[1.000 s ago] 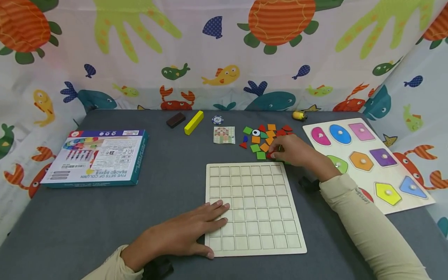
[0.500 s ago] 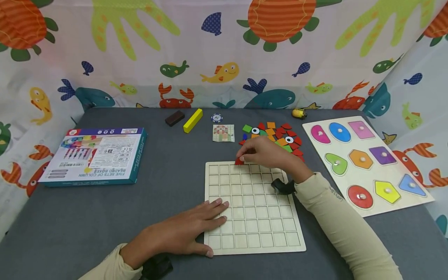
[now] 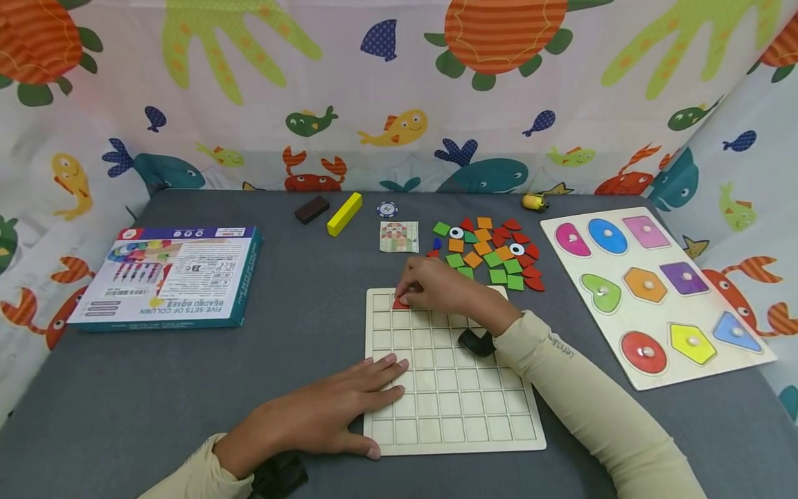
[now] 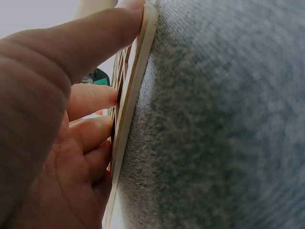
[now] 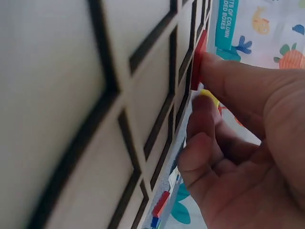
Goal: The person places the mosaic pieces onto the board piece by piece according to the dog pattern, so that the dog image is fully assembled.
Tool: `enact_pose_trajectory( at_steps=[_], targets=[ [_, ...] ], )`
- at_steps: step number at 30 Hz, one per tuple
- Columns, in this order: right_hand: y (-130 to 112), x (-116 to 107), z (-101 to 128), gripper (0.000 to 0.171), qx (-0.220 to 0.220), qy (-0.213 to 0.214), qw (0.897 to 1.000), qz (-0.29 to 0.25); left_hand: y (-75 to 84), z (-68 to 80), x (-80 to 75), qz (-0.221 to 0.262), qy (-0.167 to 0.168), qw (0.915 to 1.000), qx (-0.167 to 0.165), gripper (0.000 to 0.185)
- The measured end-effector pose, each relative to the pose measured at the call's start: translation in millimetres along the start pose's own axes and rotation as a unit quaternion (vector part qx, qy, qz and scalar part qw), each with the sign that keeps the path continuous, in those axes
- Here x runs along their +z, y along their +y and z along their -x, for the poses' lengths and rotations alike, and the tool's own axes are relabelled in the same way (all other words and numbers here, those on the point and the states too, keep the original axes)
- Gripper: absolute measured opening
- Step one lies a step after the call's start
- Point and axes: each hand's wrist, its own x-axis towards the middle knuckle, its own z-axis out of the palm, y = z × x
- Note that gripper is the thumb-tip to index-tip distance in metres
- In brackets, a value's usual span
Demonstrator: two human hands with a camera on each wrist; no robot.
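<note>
A pale wooden grid board (image 3: pixel 458 402) lies flat on the grey table. My left hand (image 3: pixel 339 409) rests on its left edge with fingers spread straight; in the left wrist view the thumb (image 4: pixel 100 38) lies along the board's rim. At the board's far left part, my right hand (image 3: pixel 439 287) pinches a small red tile (image 3: pixel 401 303) over a cell of the second row. From the right wrist view, the red tile (image 5: pixel 198 62) stands against the grid under the thumb. Behind this hand, several loose tiles (image 3: pixel 492 258) in green, orange and red lie scattered, with round black-and-white ones among them.
A shape puzzle board (image 3: pixel 657 305) lies to the right. On the left is a flat box (image 3: pixel 168 277). Along the back stand a patterned card (image 3: pixel 399 237), a poker chip (image 3: pixel 387 209), a yellow bar (image 3: pixel 344 215), a dark brown block (image 3: pixel 312 210) and a small yellow toy (image 3: pixel 534 202).
My right hand has moved left from the tile pile to the board's upper left, carrying a red tile. My left hand has stayed on the board.
</note>
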Motion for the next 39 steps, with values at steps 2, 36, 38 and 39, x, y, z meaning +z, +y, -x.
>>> enact_pose_trajectory(
  at_steps=[2, 36, 38, 39],
  targets=[
    [-0.3, -0.1, 0.7, 0.012, -0.009, -0.001, 1.0, 0.006, 0.0, -0.2, -0.1, 0.002, 0.0, 1.0, -0.002, 0.08],
    [63.4, -55.1, 60.7, 0.024, 0.15, 0.024, 0.985, 0.078, -2.0, 0.3, -0.1, 0.032, -0.012, 0.9994, -0.003, 0.087],
    [63.5, -56.0, 61.4, 0.021, 0.157, 0.028, 0.984, 0.075, -2.0, 0.6, -0.8, 0.035, -0.015, 0.9993, -0.004, 0.086],
    [63.1, -56.5, 61.8, 0.02, 0.162, 0.034, 0.984, 0.07, -2.0, 0.8, -1.2, 0.037, -0.017, 0.9991, -0.006, 0.086]
  ],
)
